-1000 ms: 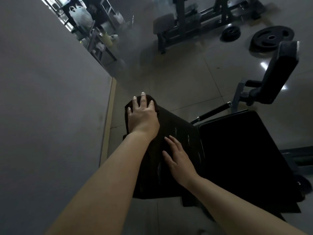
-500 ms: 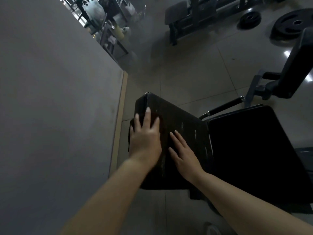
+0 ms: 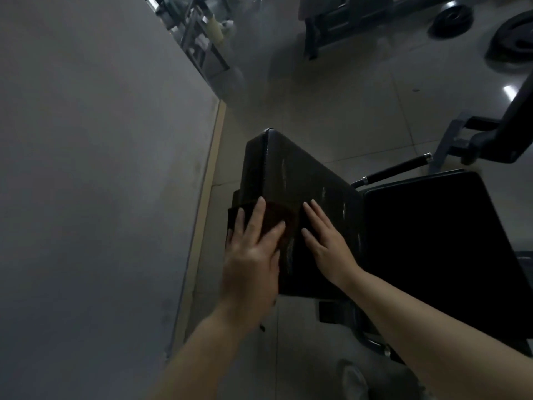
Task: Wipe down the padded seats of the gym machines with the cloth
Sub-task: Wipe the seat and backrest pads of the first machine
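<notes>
Now my left hand (image 3: 253, 252) flat on the cloth (image 3: 281, 219), fingers straight, pressing it to the pad (image 3: 302, 174), right hand (image 3: 326, 241) flat beside it, fingers extended, holding nothing.

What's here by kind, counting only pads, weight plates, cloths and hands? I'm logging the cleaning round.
Black pads: 3 (the seat pad being wiped, the wide pad beside it, the upright pad at right)
Weight plates on the floor: 2
Cloth: 1
Hands: 2, left hand and right hand
Total: 8
</notes>
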{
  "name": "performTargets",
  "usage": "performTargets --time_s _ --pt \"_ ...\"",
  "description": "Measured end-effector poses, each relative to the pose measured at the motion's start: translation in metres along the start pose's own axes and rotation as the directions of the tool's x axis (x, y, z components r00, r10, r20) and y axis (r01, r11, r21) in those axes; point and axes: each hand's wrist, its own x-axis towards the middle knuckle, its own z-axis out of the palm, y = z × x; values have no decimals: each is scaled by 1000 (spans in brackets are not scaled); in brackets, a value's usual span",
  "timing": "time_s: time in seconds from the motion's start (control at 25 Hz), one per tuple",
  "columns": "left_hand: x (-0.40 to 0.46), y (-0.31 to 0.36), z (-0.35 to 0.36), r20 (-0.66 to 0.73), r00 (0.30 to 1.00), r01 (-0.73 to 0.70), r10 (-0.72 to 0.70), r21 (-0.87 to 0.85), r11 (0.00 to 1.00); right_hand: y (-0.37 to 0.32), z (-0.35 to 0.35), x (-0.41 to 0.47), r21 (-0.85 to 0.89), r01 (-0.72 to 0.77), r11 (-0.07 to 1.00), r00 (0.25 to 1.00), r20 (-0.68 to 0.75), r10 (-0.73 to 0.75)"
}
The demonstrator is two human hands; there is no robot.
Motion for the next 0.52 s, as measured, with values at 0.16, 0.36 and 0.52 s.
performTargets --time_s 0.16,0.36,0.52 --pt "-21 6 -6 272 957 -189 101 321 928 7 -5 0 168 25 986 1000 -2 -25" --pt "101 11 12 307 950 -230 58 563 794 7 -7 -1 258 3 966 1000 3 -4" --pt "169 15 21 318 946 -166 -67 650 741 6 -12 0 178 -8 984 999 45 0"
